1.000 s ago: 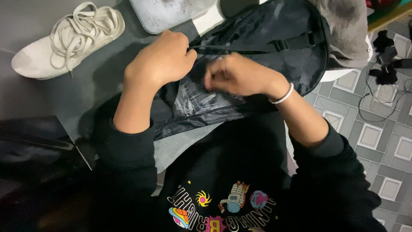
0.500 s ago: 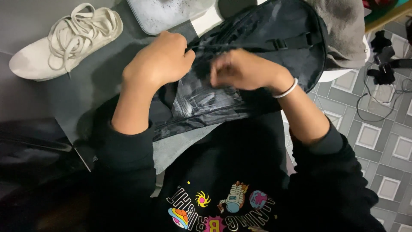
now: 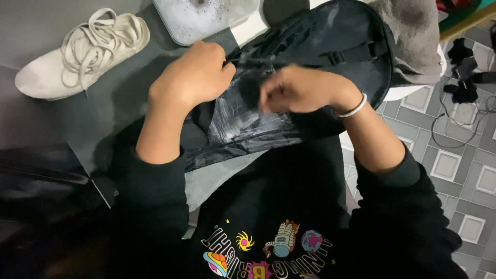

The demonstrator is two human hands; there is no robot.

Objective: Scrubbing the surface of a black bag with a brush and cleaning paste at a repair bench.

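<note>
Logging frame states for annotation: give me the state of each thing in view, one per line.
Black fabric backpack: lying flat, smeared with white soapy lather.
Left hand: fisted, gripping the backpack fabric.
Right hand: closed on the fabric, motion-blurred.
White lace-up sneaker: on its side, laces loose, untouched.
Pale rounded basin: sudsy water inside.
Grey cloth: crumpled beside the backpack.
White bracelet: on the right wrist.

The floor (image 3: 465, 170) on the right has grey tiles with small white squares in them. A dark grey mat (image 3: 93, 119) covers the left side. 1 white shoe (image 3: 82, 51) with loose laces lies on it. Black wires (image 3: 465, 98) curl on the tiles. A grey cloth (image 3: 413, 36) sits at the top.
</note>
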